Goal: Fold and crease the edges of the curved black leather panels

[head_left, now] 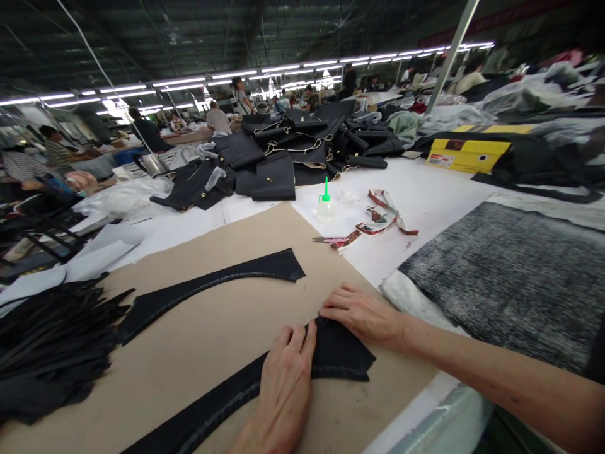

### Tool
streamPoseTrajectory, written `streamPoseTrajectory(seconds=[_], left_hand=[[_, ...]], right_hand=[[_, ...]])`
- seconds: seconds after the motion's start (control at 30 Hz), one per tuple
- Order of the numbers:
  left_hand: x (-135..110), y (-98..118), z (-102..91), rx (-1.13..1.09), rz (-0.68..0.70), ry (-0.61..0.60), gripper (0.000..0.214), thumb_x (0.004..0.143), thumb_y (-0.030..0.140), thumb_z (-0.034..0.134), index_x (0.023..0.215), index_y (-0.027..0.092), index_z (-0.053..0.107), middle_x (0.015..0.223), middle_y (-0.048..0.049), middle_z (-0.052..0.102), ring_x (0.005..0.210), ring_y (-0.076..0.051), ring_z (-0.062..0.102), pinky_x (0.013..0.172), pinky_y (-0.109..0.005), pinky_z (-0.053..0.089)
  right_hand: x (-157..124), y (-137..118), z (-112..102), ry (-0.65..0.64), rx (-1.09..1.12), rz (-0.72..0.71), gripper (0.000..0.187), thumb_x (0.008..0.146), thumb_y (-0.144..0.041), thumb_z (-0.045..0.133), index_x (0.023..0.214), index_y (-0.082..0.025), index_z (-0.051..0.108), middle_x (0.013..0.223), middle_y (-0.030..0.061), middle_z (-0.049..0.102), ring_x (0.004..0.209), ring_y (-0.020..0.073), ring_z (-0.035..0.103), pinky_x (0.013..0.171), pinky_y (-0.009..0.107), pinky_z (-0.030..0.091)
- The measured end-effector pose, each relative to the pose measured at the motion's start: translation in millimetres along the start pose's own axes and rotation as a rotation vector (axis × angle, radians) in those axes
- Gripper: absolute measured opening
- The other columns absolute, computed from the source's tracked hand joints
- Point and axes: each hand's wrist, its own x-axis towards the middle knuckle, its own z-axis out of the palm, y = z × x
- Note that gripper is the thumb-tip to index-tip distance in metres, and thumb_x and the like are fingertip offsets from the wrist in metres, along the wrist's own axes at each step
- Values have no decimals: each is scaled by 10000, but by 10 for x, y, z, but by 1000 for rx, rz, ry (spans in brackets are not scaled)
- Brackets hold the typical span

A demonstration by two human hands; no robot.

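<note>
A long black curved piece (338, 343), of fabric or leather, lies on the brown board with a stitched line along its inner edge. My left hand (288, 372) rests flat across it, fingers stretched toward its far edge. At that far edge, near the wide end, my right hand (362, 312) has its fingers bent and closed on the material; the fingertips are partly hidden. Beyond my left hand lies a second black curved piece (212, 277) of similar shape, touched by neither hand.
Black strips (51, 347) are heaped at left on the brown board (155, 391). Farther back are a green-tipped bottle (326, 207), small scissors (331, 239), patterned scraps (378, 221), piled black bags (276, 176) and a yellow box (467, 154). Dark fuzzy material (510, 277) lies right. People work behind.
</note>
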Motion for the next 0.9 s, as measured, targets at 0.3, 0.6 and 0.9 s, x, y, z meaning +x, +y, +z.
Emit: streamPoseTrajectory(seconds=[0.3, 0.6, 0.9], left_hand=[[-2, 5, 32, 25, 2, 19, 640, 759, -59, 440, 1362, 156, 463, 1093, -69, 605, 974, -213, 518, 875, -312, 497], [32, 34, 53, 39, -9, 30, 659, 753, -53, 470, 1371, 177, 456, 1084, -63, 601, 949, -215, 507, 850, -314, 493], [83, 83, -11, 112, 13, 30, 640, 791, -21, 462, 1382, 225, 444, 1047, -72, 600, 894, -208, 517, 787, -316, 497]], right_hand=[[9, 31, -29, 27, 55, 50, 264, 962, -145, 398, 1082, -155, 633, 958, 90, 613, 910, 204, 538, 827, 365, 404], [-60, 53, -41, 155, 294, 287, 216, 921, -133, 482, 1091, -157, 613, 982, 78, 615, 943, 195, 552, 858, 336, 422], [-127, -173, -71, 118, 181, 467, 299, 871, -256, 651, 1157, -204, 581, 1102, 63, 600, 1038, 236, 516, 930, 407, 356]])
